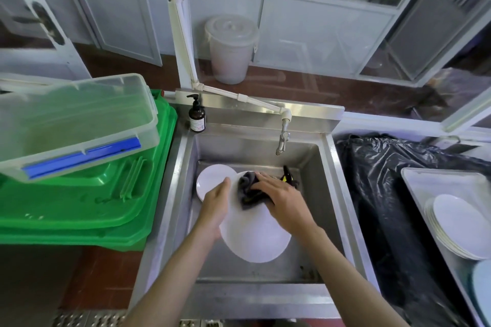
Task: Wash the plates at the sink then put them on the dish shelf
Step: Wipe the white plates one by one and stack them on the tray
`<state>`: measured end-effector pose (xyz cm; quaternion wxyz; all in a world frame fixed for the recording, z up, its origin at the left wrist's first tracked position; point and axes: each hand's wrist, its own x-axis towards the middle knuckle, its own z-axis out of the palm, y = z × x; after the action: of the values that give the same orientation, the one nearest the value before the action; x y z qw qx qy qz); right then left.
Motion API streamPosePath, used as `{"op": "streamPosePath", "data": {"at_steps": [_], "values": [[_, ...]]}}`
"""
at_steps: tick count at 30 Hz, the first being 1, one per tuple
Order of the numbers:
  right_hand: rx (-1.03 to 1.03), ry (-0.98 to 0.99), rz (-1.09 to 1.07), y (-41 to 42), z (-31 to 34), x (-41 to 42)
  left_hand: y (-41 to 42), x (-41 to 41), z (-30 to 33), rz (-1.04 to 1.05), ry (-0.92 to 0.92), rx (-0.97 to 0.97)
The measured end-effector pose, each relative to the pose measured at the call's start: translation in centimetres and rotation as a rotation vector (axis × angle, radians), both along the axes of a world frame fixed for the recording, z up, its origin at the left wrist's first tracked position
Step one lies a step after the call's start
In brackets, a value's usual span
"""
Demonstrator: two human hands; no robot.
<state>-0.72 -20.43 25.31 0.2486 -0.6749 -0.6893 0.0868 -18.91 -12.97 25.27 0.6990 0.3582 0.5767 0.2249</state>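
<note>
Over the steel sink (pixel 332 194), my left hand (pixel 215 204) grips the left rim of a white plate (pixel 255 236) and holds it tilted. My right hand (pixel 281 199) presses a dark grey cloth (pixel 249 191) against the upper part of that plate, fingers curled over the cloth. A second white plate (pixel 210 180) lies in the basin behind my left hand, partly hidden. A stack of white plates (pixel 457 225) sits in a metal tray (pixel 414 180) at the right.
A tap (pixel 283 138) hangs over the basin's back. A brown soap pump bottle (pixel 197 114) stands on the sink's back left corner. Green bins (pixel 87 202) with a clear plastic box (pixel 74 125) stand left. A black bin bag (pixel 382 183) lies right of the sink.
</note>
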Motion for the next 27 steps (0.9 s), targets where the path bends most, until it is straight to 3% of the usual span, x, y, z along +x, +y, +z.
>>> {"op": "streamPosePath", "data": {"at_steps": [6, 14, 20, 27], "values": [[0.071, 0.008, -0.187, -2.7, -2.1, -2.8, 1.6, -0.5, 0.2, 0.194, 0.003, 0.028], [0.091, 0.139, -0.02, -6.1, -0.9, -7.0, 2.1, -1.1, 0.4, 0.303, -0.034, 0.043], [0.045, 0.149, -0.396, -0.6, -1.1, -3.4, -0.1, -0.2, 1.2, 0.178, -0.012, 0.021], [0.042, 0.235, -0.062, -0.6, 0.5, -5.3, 0.0, 2.3, 2.0, 0.153, -0.181, -0.125]]}}
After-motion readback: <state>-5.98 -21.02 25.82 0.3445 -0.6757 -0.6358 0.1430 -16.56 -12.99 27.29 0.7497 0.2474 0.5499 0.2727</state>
